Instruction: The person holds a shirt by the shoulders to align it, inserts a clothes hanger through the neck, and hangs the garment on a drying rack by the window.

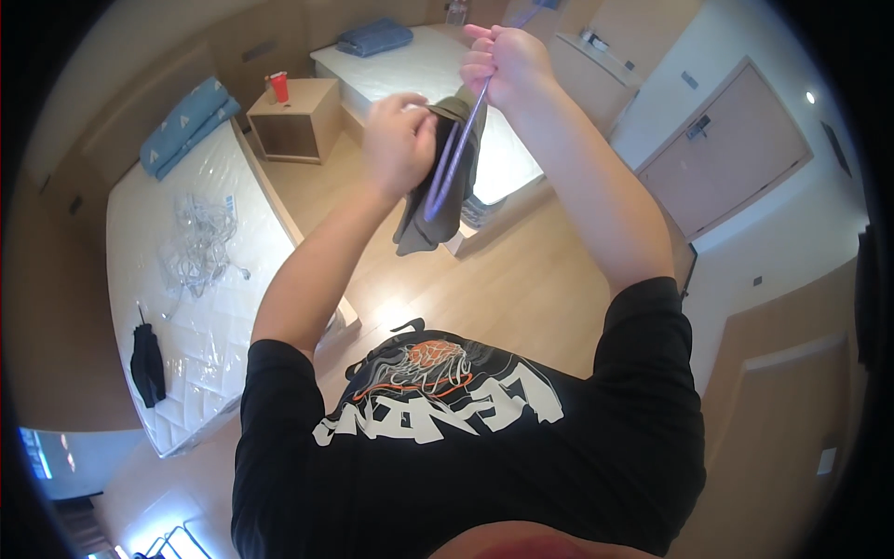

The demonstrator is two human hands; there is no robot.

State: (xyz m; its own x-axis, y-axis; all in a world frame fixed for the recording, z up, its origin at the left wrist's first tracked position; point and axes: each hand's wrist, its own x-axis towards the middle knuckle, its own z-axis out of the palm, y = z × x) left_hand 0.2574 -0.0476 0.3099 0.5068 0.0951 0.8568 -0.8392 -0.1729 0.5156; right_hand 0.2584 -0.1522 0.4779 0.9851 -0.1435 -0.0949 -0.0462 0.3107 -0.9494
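Note:
Raised in front of me, my right hand (513, 63) is closed around a thin purple clothes hanger (457, 150) near its upper end. A dark olive garment (426, 234) hangs beside and behind the hanger's lower part. My left hand (405, 143), slightly blurred, pinches the garment's upper edge with thumb and fingers. The hanger is tilted, and its narrow bent end lies over the cloth. How far the hanger sits inside the garment cannot be told.
At left, a plastic-covered mattress (209, 335) bears tangled cables (202, 244), a black garment on a hanger (147, 363) and a folded blue quilt (188, 129). A nightstand (325, 105) carries a red cup (279, 86). Another bed (506, 161) stands ahead; a door (726, 150) is at right.

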